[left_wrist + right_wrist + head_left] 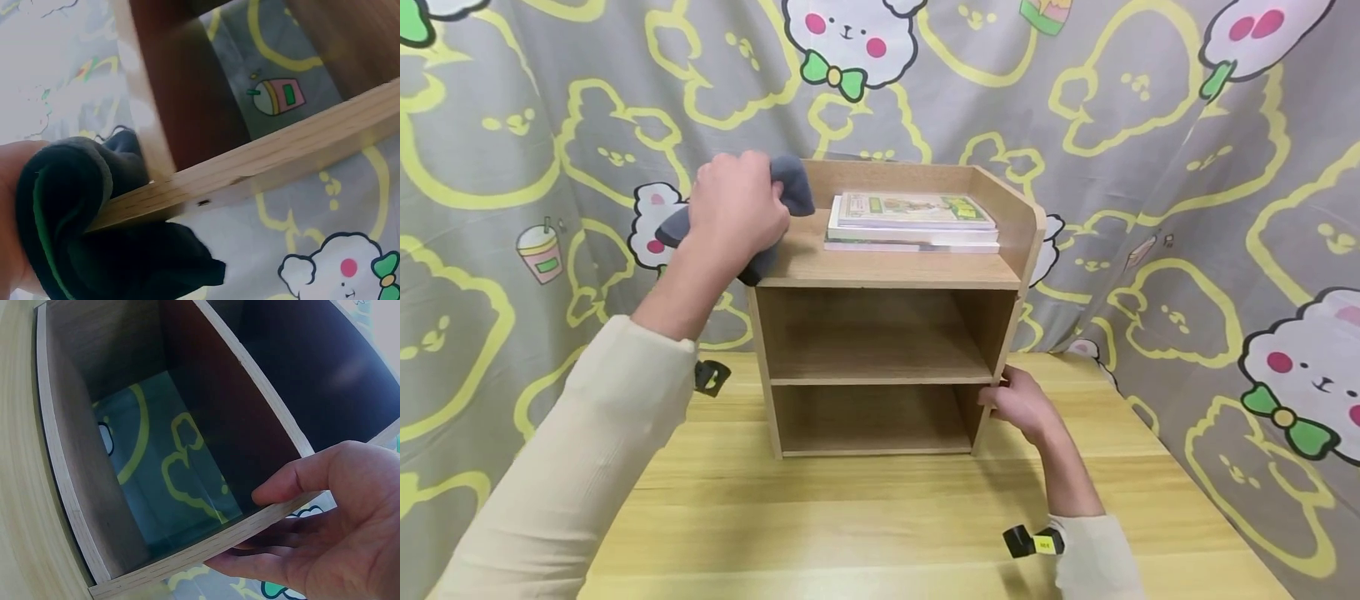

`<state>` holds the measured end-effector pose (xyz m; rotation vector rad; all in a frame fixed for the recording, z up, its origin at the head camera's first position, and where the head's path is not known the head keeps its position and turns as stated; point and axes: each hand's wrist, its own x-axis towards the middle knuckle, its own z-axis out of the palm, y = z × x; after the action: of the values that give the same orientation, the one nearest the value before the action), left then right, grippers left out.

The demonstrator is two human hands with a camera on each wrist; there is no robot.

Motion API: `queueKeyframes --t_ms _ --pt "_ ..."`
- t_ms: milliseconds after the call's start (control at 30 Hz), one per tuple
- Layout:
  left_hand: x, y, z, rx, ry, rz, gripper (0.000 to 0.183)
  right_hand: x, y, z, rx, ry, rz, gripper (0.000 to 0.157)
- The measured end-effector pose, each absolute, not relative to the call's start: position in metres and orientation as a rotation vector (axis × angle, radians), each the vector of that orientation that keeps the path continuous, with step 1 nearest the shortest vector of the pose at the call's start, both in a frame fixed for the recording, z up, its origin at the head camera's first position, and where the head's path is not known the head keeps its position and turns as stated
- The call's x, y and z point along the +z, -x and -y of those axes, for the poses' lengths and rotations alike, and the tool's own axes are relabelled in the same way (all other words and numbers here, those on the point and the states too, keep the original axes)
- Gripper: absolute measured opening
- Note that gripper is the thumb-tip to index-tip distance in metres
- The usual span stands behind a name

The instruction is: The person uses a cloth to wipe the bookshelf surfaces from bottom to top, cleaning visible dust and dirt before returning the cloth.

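Cream left sleeve stretched across to a dark grey cloth on a wooden shelf unit

The cloth is bunched at the unit's upper left corner; the left wrist view shows it folded around the front edge of the left side panel, with flaps on both faces and a green line along one fold. The left hand grips it with bent fingers; doubling it round the board probably lets one hold cover edge and faces together.

The shelf unit stands upright on a wood-grain table, its open front toward the person, which puts both compartments and the top within reach. The right hand grasps the right side panel low down: in the right wrist view the thumb lies inside, just below the middle shelf, the fingers outside. That hold likely steadies the unit against pressure from the opposite side.

A flat stack of thin books rests on the top board, nearer the right wall, which seems to keep it apart from the cloth. Behind hangs a grey cartoon-printed curtain; it shows through the unit in both wrist views, so the back appears at least partly open. Beside the right sleeve sits a small black device.
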<state>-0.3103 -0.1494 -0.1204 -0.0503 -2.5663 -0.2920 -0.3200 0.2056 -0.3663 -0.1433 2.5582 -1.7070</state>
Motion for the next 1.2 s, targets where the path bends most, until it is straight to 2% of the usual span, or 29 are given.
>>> queueKeyframes --t_ms 367,600,800,867,1067,1200 --pt "-0.084 0.342 0.148 -0.267 -0.102 2.843 0.045 -0.366 0.321 -0.205 -1.680 0.151 -2.579 0.057" --pt "-0.081 0.351 0.149 -0.319 -0.143 2.848 0.044 -0.365 0.321 -0.204 -1.684 0.156 -2.565 0.058" --pt "-0.088 0.347 0.147 -0.216 -0.099 2.875 0.065 -0.364 0.320 -0.206 -1.692 0.139 -2.567 0.056" --pt "-0.091 0.345 0.145 -0.176 -0.092 2.881 0.063 -0.365 0.320 -0.207 -1.692 0.135 -2.557 0.056" --pt "-0.100 0.334 0.142 -0.171 -0.073 2.809 0.041 -0.366 0.319 -0.207 -1.701 0.132 -2.555 0.057" --pt "-0.113 0.320 0.144 -0.190 -0.016 2.690 0.036 -0.365 0.320 -0.206 -1.707 0.136 -2.554 0.057"
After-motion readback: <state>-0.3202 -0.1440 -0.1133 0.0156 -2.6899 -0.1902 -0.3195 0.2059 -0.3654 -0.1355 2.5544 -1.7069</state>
